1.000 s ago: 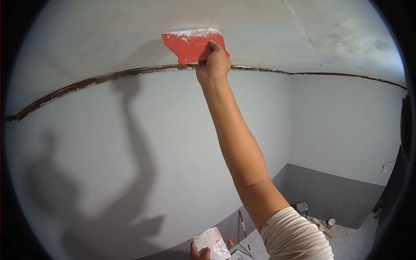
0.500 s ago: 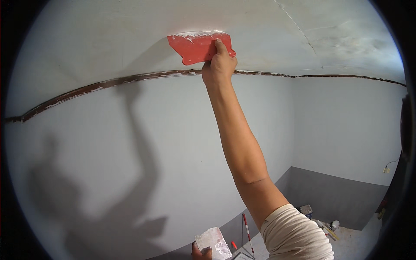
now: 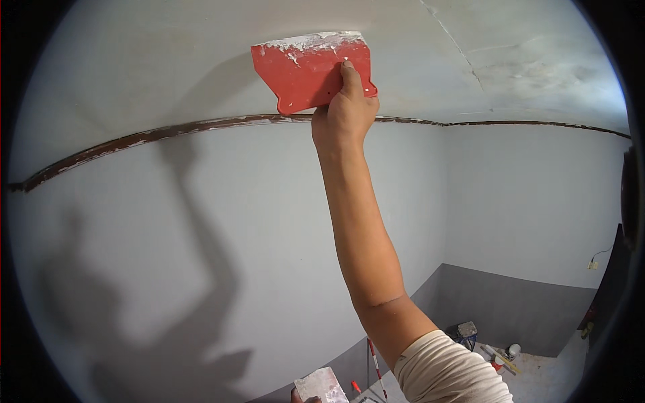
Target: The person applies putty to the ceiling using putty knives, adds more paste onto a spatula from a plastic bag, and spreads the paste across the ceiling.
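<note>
Raised overhead, my right hand [image 3: 346,114] is closed round a wide red putty spreader [image 3: 309,77], its thumb pressed flat on the face. White putty is smeared along the spreader's upper edge, which is up by the ceiling [image 3: 188,47]; whether it touches cannot be told. At the bottom of the view my left hand [image 3: 306,399] grips a pale flat board [image 3: 322,385] coated with putty. Only a little of that hand shows, the rest being cut off by the frame.
A dark trim strip [image 3: 168,131] runs where the grey wall [image 3: 282,235] meets the ceiling. A crack [image 3: 457,46] crosses the ceiling at right. Buckets [image 3: 465,331], a small can [image 3: 514,350] and a red-and-white pole [image 3: 376,366] stand low at right.
The spreader has tilted, showing more of its red face and putty-covered edge, and has shifted slightly nearer. The board in my left hand sits lower in view.
</note>
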